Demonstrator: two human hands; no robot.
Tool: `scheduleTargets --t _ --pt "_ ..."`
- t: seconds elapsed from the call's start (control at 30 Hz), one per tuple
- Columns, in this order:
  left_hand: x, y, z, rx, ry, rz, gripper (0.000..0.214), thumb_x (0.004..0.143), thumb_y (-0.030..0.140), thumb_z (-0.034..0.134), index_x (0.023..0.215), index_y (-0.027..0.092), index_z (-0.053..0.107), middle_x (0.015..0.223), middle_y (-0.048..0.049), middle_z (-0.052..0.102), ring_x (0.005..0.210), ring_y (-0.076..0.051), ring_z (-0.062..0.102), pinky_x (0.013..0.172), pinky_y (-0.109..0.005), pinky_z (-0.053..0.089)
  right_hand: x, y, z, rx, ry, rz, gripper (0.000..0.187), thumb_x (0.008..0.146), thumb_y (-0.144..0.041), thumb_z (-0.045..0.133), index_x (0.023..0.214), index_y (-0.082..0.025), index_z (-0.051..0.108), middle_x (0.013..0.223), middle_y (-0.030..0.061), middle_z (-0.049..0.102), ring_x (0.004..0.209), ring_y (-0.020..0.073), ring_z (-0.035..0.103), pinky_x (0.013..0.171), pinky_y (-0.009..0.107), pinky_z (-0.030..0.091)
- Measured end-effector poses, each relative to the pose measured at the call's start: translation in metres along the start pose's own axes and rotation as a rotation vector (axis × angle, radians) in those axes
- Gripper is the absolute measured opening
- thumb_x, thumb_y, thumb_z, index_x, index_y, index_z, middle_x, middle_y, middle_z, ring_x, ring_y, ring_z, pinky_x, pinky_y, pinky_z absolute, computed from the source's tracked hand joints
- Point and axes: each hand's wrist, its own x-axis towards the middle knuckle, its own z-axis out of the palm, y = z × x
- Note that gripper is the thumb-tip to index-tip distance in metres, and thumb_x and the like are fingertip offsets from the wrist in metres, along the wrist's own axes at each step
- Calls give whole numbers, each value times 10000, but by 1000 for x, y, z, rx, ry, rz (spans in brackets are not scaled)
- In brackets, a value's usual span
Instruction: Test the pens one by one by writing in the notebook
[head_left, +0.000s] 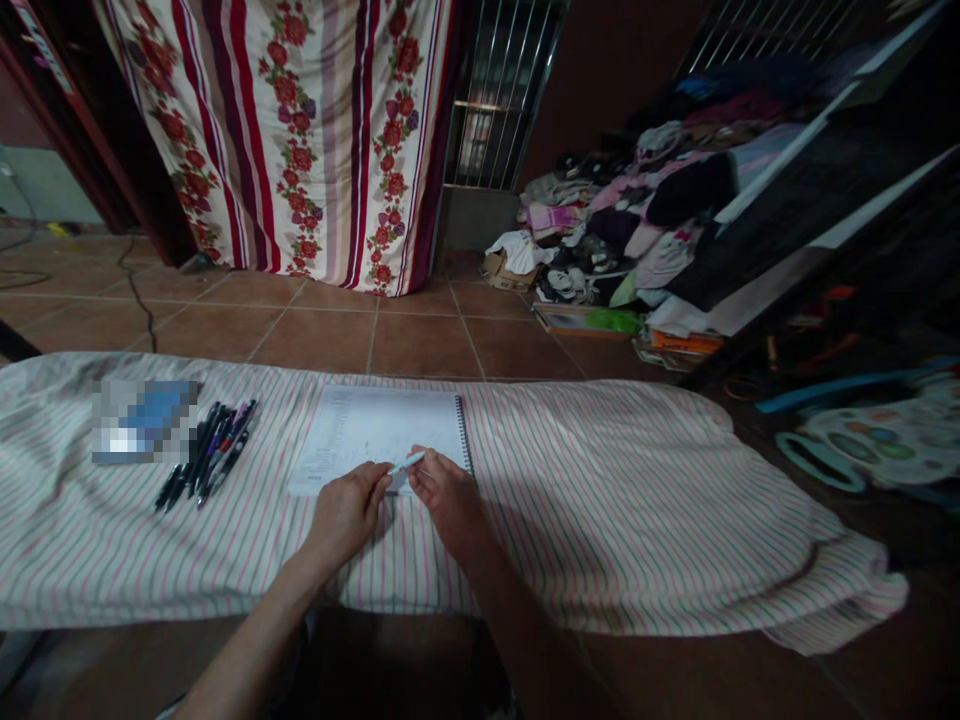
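A slim light-blue and white pen spans the gap between my two hands, above the lower part of a spiral notebook. My left hand pinches one end of it. At the other end, the fingers of my right hand are closed around the pen. The notebook lies open at a pale page with small print down its left side and faint marks near the middle; its wire binding runs along the right edge. Both hands cover part of its lower edge.
Left of the notebook, several dark pens lie bunched beside a blurred blue item. A striped cloth covers the table. Beyond are a floral curtain, a heap of clothes and a cable on the tiled floor.
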Motion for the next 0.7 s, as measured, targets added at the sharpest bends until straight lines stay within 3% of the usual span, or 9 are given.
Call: scheduleTargets --t 0.13,0.27,0.57,0.7 --pt "0 2 -1 29 -36 7 360 925 295 282 1097 188 579 1015 -66 670 921 -203 633 769 -307 462 4 4 -3 -38 90 15 251 642 -416 714 765 -201 673 751 6 632 701 121 600 696 240 497" --pt "0 5 -3 52 -65 -9 355 923 265 276 1085 181 581 1014 -62 673 902 -211 636 737 -314 457 5 6 -3 -80 137 -27 249 615 -421 724 731 -203 687 749 15 652 724 145 610 727 264 506" --pt "1 6 -4 101 -49 -35 343 926 281 276 1058 200 582 986 -50 681 860 -199 643 693 -291 439 2 4 -4 0 59 1 299 651 -400 702 881 -210 680 935 35 662 793 142 621 794 275 494" --pt "1 5 -3 131 -29 -21 337 927 276 276 1062 202 576 991 -46 676 866 -188 641 692 -278 436 2 3 -4 -3 101 34 294 631 -411 722 801 -181 653 790 27 652 752 145 629 738 272 500"
